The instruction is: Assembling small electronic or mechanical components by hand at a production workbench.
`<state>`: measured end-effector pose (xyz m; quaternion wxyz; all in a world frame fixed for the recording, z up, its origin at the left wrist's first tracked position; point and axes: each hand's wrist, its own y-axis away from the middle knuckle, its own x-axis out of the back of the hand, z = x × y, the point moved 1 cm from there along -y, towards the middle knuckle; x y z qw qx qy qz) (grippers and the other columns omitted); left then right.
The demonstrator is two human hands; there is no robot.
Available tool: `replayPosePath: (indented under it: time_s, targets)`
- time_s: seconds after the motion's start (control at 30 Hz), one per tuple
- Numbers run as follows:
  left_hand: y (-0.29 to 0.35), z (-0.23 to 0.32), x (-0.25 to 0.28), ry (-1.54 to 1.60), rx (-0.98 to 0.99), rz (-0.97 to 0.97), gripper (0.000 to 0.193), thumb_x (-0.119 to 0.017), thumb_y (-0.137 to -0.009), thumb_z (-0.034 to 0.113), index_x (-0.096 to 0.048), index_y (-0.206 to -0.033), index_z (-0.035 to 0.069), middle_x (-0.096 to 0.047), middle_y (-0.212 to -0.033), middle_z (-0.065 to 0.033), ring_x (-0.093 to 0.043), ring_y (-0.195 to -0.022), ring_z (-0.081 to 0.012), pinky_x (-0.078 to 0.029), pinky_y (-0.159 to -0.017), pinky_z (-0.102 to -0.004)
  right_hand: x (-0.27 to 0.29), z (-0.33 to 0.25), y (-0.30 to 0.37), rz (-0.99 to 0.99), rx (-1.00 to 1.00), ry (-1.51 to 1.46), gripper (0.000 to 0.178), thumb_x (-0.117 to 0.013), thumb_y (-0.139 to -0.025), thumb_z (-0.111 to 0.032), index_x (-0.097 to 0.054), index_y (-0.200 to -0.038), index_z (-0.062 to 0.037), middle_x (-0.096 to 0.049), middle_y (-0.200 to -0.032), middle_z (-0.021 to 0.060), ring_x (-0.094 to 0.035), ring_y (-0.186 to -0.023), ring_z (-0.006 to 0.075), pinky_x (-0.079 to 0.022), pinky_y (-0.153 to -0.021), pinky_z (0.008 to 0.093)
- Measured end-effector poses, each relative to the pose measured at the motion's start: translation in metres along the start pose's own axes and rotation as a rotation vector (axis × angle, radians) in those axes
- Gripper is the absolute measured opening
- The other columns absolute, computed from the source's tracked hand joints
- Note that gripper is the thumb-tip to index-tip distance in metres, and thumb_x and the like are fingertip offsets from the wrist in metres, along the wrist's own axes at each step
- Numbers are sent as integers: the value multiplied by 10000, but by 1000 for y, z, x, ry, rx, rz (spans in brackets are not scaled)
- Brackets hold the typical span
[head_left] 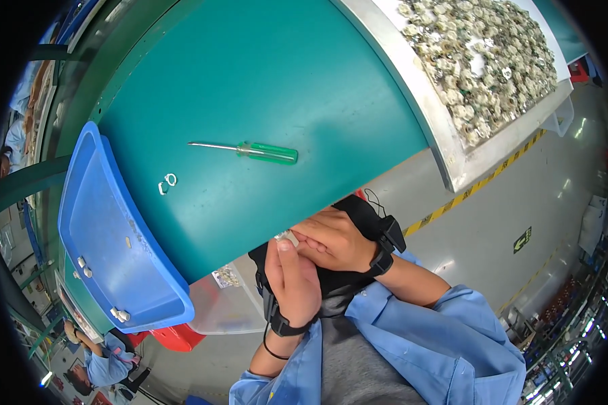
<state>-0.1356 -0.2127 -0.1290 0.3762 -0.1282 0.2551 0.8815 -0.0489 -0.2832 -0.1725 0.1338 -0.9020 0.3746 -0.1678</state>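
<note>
Both of my hands meet just off the near edge of the green table. A small whitish part (287,237) is pinched by the thumb and fingers of my left hand (294,283). My right hand (336,237) closes on the same part from the other side, its fingers curled against it. Much of the part is hidden by my fingers, so its exact kind is unclear. Beyond my hands, a screwdriver (267,152) with a green handle lies on the table, its shaft toward the left. Two small white pieces (166,183), one ring-shaped, lie farther left.
A blue tray (125,226) with several small pale parts stands at the table's left. At the far right, a metal-rimmed tray (446,152) holds a heap of small cream parts (479,67). A clear plastic bin (230,310) sits below the table edge. Another person (105,368) works at lower left.
</note>
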Motion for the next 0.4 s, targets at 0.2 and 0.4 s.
replayPosePath:
  time_s: [0.2,0.4]
  targets:
    - [8,14,21,-285,77,-45,278,-432,-1060,229,-572,-996,-3,-554,-883,-60,-540,-866,-150,-454,-785,-288,18,-9,1,-106,111,206,367,-735,-831,-151,-651,-1161,-14,-682,-904,95,-635,-775,258,-490,-719,351]
    - [13,140,6,-1069,-520,-323,500,-594,-934,437,-674,-1112,-23,-617,-1093,-159,-587,-949,-274,-465,-853,-410,118,-66,5,-148,258,106,395,-740,-882,-271,-690,-1224,-80,-732,-1090,120,-689,-1035,271,-495,-801,438]
